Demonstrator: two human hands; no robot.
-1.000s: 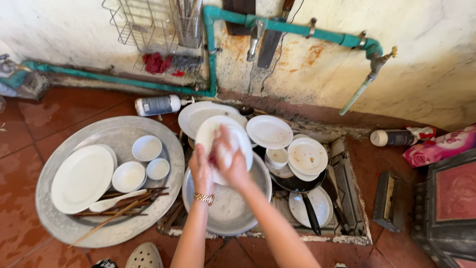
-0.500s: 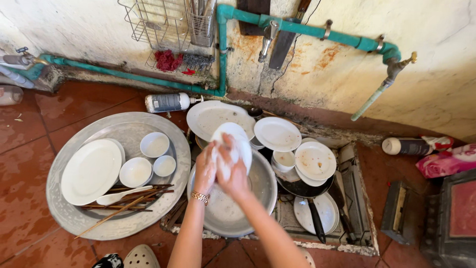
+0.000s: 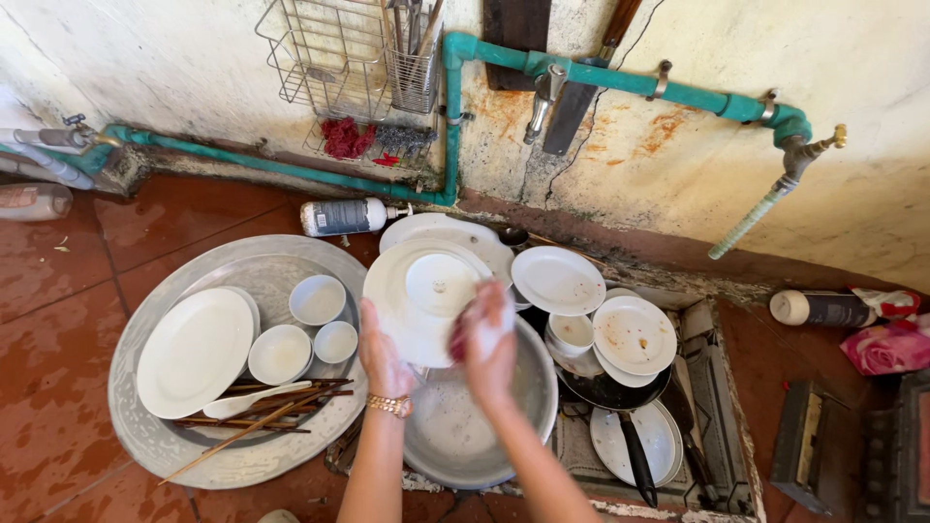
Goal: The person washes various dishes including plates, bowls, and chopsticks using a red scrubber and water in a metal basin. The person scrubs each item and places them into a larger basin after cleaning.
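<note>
head view: a white plate (image 3: pixel 423 298) sits tilted at centre frame, over a metal basin (image 3: pixel 455 436), its underside facing the camera. left hand (image 3: pixel 385 360) grips its lower left rim, fingers curled behind. right hand (image 3: pixel 487 341), soapy, presses a scrubber (image 3: pixel 457 341) against its right edge, so both hands are touching the plate, right slightly higher.

Your left hand (image 3: pixel 383 360) holds a plate (image 3: pixel 426 295) over the basin (image 3: pixel 475 426); left of it sits a tray (image 3: pixel 174 446) (bowls (image 3: pixel 317 298) inside), stacked plates (image 3: pixel 635 334) right.
</note>
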